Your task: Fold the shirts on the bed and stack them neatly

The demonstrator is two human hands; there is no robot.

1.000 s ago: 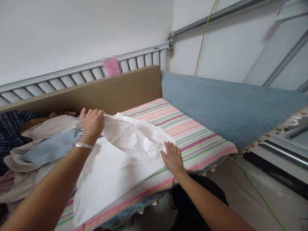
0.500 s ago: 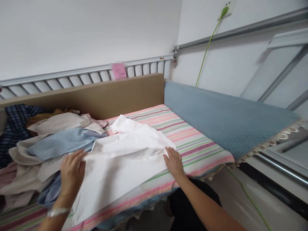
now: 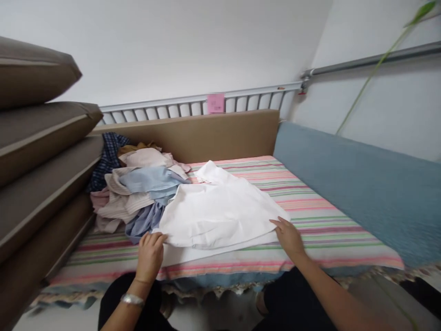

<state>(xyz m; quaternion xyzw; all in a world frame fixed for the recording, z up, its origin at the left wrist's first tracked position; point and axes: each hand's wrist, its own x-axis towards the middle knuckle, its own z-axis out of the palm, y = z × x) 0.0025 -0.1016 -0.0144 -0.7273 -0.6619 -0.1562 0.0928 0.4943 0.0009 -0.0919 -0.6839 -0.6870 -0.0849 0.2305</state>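
A white shirt [image 3: 220, 211] lies spread on the striped bed cover, one layer folded over another so that a strip of the lower layer shows along the near side. My left hand [image 3: 150, 255] grips the shirt's near left corner between thumb and fingers. At the near right edge, my right hand [image 3: 287, 234] has its thumb and fingers closed on the fabric. Left of the shirt is a heap of crumpled clothes, with a light blue garment [image 3: 151, 179], a beige striped one [image 3: 127, 207] and a dark checked one [image 3: 109, 156].
Stacked brown cushions [image 3: 44, 170] rise at the left. A brown padded backrest [image 3: 220, 138] runs along the back, and a blue padded side [image 3: 344, 174] bounds the right. The striped cover [image 3: 330, 230] extends around the shirt to the bed's lace-trimmed front edge.
My view has swung left, bringing the cushions in. The shirt's upper layer has been drawn toward me over the lower one, and both hands now pinch its near edge.
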